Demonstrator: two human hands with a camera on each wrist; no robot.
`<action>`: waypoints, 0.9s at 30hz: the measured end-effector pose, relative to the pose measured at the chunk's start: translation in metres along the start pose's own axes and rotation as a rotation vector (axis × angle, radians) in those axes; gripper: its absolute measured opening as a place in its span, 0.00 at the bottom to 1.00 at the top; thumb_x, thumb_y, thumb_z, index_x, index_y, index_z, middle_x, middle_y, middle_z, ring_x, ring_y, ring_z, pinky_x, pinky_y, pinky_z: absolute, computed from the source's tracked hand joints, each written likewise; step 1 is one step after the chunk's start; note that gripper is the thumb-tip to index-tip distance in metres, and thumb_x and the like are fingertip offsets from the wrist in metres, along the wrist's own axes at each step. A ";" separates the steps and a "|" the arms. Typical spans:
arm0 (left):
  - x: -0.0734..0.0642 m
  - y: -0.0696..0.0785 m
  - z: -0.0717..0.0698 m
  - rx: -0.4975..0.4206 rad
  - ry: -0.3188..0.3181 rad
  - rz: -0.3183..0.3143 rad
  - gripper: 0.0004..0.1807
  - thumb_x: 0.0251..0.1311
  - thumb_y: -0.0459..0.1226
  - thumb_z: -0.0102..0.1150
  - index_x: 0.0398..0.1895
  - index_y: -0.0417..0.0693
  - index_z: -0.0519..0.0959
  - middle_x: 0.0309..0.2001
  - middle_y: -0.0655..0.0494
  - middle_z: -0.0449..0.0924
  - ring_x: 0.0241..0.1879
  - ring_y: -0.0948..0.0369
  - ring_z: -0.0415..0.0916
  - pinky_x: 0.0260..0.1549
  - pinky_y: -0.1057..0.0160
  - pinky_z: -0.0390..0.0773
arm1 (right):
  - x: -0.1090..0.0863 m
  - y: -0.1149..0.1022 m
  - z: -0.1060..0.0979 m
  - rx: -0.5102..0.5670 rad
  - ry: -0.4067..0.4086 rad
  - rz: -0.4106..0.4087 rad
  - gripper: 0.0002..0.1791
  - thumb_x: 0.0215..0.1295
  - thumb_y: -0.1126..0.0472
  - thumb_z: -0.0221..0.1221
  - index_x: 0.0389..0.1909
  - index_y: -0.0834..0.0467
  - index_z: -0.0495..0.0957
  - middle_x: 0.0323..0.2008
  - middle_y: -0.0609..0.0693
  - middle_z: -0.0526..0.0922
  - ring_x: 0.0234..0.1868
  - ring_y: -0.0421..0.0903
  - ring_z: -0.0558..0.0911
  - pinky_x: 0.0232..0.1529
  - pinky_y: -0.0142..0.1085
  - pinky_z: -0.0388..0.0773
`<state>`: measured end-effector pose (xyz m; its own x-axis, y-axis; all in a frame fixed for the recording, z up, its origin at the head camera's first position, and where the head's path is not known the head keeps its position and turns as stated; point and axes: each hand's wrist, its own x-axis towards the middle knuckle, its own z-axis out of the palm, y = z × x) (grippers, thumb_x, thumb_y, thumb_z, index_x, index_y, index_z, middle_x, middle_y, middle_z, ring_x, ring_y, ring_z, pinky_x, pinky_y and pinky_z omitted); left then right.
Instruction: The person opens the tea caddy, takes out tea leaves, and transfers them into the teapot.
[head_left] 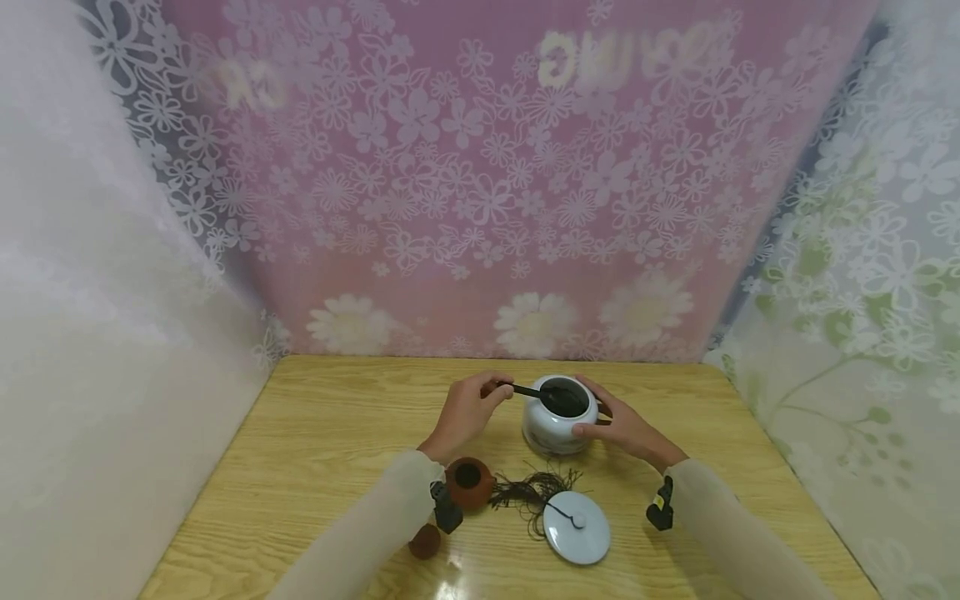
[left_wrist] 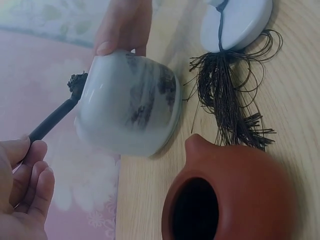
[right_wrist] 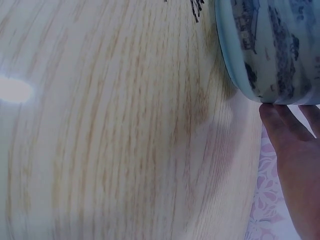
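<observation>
My left hand (head_left: 468,408) pinches the handle end of a dark tea scoop (head_left: 525,390), whose head lies over the mouth of a white ceramic tea jar (head_left: 547,433). In the left wrist view, a clump of dark tea leaves (left_wrist: 77,81) sits on the scoop's head at the jar's rim. The jar has a dark painted landscape on its side. Gripping its right side is my right hand (head_left: 626,427), thumb toward the near side and fingers round the far side. A reddish-brown clay teapot (head_left: 482,497) stands without its lid near my left wrist, its opening facing up.
The jar's white lid (head_left: 588,542) lies in front of the jar, with a dark tassel (head_left: 525,492) spread toward the teapot. The small brown teapot lid (head_left: 425,542) is by the left sleeve. Patterned cloth (head_left: 480,208) hangs behind the wooden table (head_left: 322,433).
</observation>
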<state>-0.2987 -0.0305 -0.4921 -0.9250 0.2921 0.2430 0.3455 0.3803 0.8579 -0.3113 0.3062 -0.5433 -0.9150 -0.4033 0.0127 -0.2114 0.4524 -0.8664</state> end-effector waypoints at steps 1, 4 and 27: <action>0.000 -0.001 -0.001 -0.007 0.005 -0.007 0.13 0.82 0.48 0.61 0.60 0.63 0.88 0.40 0.65 0.88 0.44 0.64 0.84 0.45 0.55 0.81 | 0.000 0.000 0.000 -0.002 0.000 0.002 0.54 0.74 0.52 0.71 0.90 0.35 0.46 0.89 0.61 0.49 0.84 0.71 0.61 0.75 0.67 0.69; -0.002 -0.004 -0.006 -0.022 0.014 -0.028 0.13 0.82 0.50 0.60 0.61 0.65 0.87 0.41 0.66 0.87 0.47 0.62 0.85 0.49 0.52 0.83 | -0.001 0.000 0.000 -0.005 0.000 0.006 0.54 0.74 0.51 0.71 0.90 0.35 0.46 0.89 0.61 0.48 0.84 0.71 0.61 0.75 0.68 0.69; -0.026 -0.004 -0.058 -0.015 0.087 -0.091 0.14 0.80 0.53 0.62 0.61 0.68 0.86 0.43 0.67 0.89 0.51 0.60 0.86 0.57 0.45 0.83 | -0.001 -0.002 0.001 0.024 0.002 -0.001 0.54 0.75 0.53 0.71 0.89 0.34 0.47 0.89 0.60 0.48 0.85 0.71 0.59 0.75 0.67 0.69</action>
<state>-0.2849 -0.0907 -0.4757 -0.9628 0.1798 0.2017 0.2579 0.3884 0.8847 -0.3097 0.3050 -0.5420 -0.9155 -0.4020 0.0144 -0.2038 0.4327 -0.8782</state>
